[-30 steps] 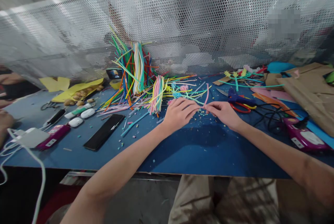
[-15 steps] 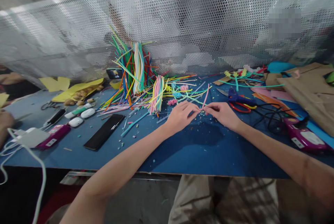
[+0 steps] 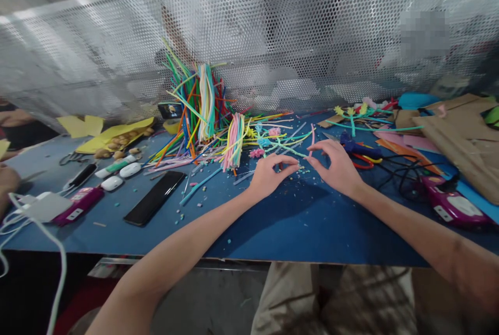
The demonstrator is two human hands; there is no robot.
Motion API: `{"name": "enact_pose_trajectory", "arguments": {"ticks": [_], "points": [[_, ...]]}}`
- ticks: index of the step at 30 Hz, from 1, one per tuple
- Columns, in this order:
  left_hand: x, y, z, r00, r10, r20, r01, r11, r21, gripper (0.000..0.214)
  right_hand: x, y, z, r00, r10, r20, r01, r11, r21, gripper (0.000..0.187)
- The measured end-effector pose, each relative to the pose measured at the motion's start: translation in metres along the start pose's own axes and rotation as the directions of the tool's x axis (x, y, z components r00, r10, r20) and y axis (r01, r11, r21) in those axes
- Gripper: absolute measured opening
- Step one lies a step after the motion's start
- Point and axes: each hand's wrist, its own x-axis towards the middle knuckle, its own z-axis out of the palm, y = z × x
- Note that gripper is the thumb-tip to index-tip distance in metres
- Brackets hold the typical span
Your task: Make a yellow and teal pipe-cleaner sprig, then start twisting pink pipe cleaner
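Observation:
My right hand point(image 3: 338, 169) holds a short pink pipe cleaner point(image 3: 312, 135) upright between thumb and index finger. To its left, my left hand point(image 3: 270, 176) is pinched, thumb and index tips nearly together; whatever is between them is too small to make out. A small gap separates the two hands above the blue table. Just beyond them lie light green pipe cleaner stems point(image 3: 290, 146) with a pink fuzzy flower point(image 3: 274, 131) and a yellow one. A bundle of pastel pipe cleaners point(image 3: 234, 142) is left of my left hand. Scissors point(image 3: 353, 146) with blue handles are partly behind my right hand.
A black phone point(image 3: 155, 198) lies on the blue table point(image 3: 249, 241). A large heap of coloured pipe cleaners point(image 3: 200, 101) stands against the perforated metal screen point(image 3: 312, 28). Cables and purple power strips point(image 3: 454, 201) are at both sides. Another person's hand point(image 3: 8, 181) is at far left.
My hands have moved slightly apart from their meeting point. The pink pipe cleaner has shifted right with my right hand and stands more upright.

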Motion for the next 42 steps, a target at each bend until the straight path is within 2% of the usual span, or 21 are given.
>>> {"name": "enact_pose_trajectory", "arguments": {"ticks": [2,5,9,11,14,17,19,22,30,38,42], "points": [[-0.001,0.000,0.002,0.995,-0.100,0.018,0.102,0.986,-0.135,0.032,0.000,-0.005,-0.002,0.999,-0.040,-0.014,0.040,0.999,0.013,0.020],[-0.002,0.000,0.004,0.985,-0.164,0.052,0.172,0.952,-0.253,0.034,0.000,-0.008,-0.004,0.999,-0.039,-0.008,0.040,0.998,0.046,0.018],[-0.001,-0.001,0.005,0.980,-0.181,0.085,0.199,0.933,-0.301,0.033,-0.001,-0.007,-0.005,1.000,-0.017,0.026,0.014,0.995,0.102,0.017],[-0.001,-0.003,0.006,0.972,-0.194,0.135,0.227,0.924,-0.306,0.034,0.000,-0.006,-0.006,0.999,-0.023,0.031,0.020,0.996,0.092,0.017],[0.000,-0.010,0.008,0.955,-0.209,0.208,0.267,0.913,-0.307,0.035,0.002,-0.007,-0.010,0.998,-0.036,-0.048,0.038,0.998,0.054,0.015],[0.001,-0.014,0.010,0.961,-0.228,0.154,0.267,0.909,-0.322,0.035,0.002,-0.008,-0.013,0.993,-0.030,-0.115,0.037,0.998,0.060,0.014],[0.001,-0.014,0.010,0.964,-0.239,0.118,0.265,0.905,-0.331,0.034,0.001,-0.009,-0.013,0.995,-0.045,-0.084,0.051,0.996,0.071,0.014],[0.000,-0.009,0.010,0.962,-0.236,0.141,0.271,0.898,-0.348,0.035,-0.001,-0.011,-0.009,0.996,-0.081,-0.024,0.083,0.993,0.082,0.016],[-0.005,0.003,0.008,0.977,-0.151,0.149,0.192,0.928,-0.319,0.032,-0.004,-0.014,-0.007,0.992,-0.128,-0.003,0.127,0.990,0.067,0.024],[-0.005,0.006,0.004,0.991,0.010,0.132,0.015,0.982,-0.188,0.027,-0.006,-0.012,-0.007,0.976,-0.217,0.005,0.217,0.976,-0.011,0.012],[-0.004,0.006,0.003,0.990,0.054,0.128,-0.035,0.989,-0.146,0.026,-0.006,-0.010,-0.006,0.969,-0.246,-0.005,0.246,0.969,0.031,0.012]]}}
